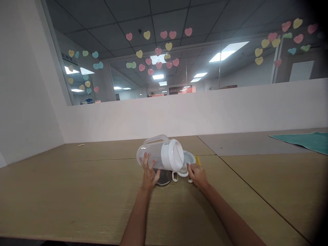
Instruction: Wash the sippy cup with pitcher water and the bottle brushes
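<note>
Pitcher (153,150) up over the middle of the worktop (89,194), disc (164,178) below, bowl (189,157) just right; there's the cloth (304,142), well right, near the far edge!

The jug (153,155) is cloudy clear, its lid (175,154) plain white. The bowl (189,158) beyond is pale and bluish, the disc (165,177) dark grey, and the strip (198,160) bright yellow. The desk (77,198) is tan with faint streaks and dark seams, one panel (243,145) greyish. The cloth (307,140) is teal, the wall (128,119) off-white. Hearts (188,31) come in pink, yellow, green and blue; the grey ceiling (128,10) has a dark-lined grid.
</note>
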Motion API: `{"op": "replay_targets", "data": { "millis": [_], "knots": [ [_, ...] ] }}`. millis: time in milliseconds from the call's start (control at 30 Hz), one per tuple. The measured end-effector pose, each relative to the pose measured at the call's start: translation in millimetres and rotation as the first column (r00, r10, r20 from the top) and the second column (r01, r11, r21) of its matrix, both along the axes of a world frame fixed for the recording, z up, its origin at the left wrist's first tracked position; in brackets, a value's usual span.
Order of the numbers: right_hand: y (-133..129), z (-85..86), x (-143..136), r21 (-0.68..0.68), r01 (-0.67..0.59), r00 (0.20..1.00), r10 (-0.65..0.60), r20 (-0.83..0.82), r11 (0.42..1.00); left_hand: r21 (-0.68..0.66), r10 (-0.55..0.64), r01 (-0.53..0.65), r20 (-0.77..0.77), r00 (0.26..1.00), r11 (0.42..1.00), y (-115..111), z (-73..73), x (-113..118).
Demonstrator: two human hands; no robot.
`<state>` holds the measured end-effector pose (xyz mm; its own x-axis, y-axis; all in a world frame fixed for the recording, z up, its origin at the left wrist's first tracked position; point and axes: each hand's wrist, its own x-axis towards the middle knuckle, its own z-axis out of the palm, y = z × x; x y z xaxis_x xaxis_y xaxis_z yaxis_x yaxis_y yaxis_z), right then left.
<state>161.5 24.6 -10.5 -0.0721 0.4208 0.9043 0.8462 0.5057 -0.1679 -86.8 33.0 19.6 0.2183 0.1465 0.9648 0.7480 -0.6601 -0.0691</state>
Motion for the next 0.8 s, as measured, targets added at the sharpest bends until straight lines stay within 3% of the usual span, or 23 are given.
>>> {"op": "replay_targets", "data": {
  "millis": [167, 300, 533, 667, 800],
  "knots": [
    [-2, 1.1, 0, -0.067, -0.002, 1.0, 0.002, 0.002, 0.998, -0.015, 0.025, -0.025, 0.012, 1.0, 1.0, -1, -0.8, 3],
    [-2, 1.5, 0, -0.091, 0.001, 1.0, -0.002, -0.003, 0.996, -0.053, 0.099, -0.09, 0.183, 0.978, 0.994, -3, 1.3, 8],
    [-1, 0.9, 0, -0.059, 0.023, 1.0, -0.022, 0.004, 0.998, -0.148, 0.239, -0.188, 0.561, 0.793, 0.971, -3, 10.2, 1],
    [-1, -0.1, 0, -0.064, 0.015, 1.0, -0.015, 0.004, 0.998, -0.223, 0.324, -0.235, 0.646, 0.691, 0.946, -2, 9.9, -6],
    [0, -1.1, 0, -0.071, 0.011, 1.0, -0.011, 0.002, 0.997, -0.263, 0.36, -0.246, 0.68, 0.639, 0.933, 2, 6.9, -9]
  ]
}}
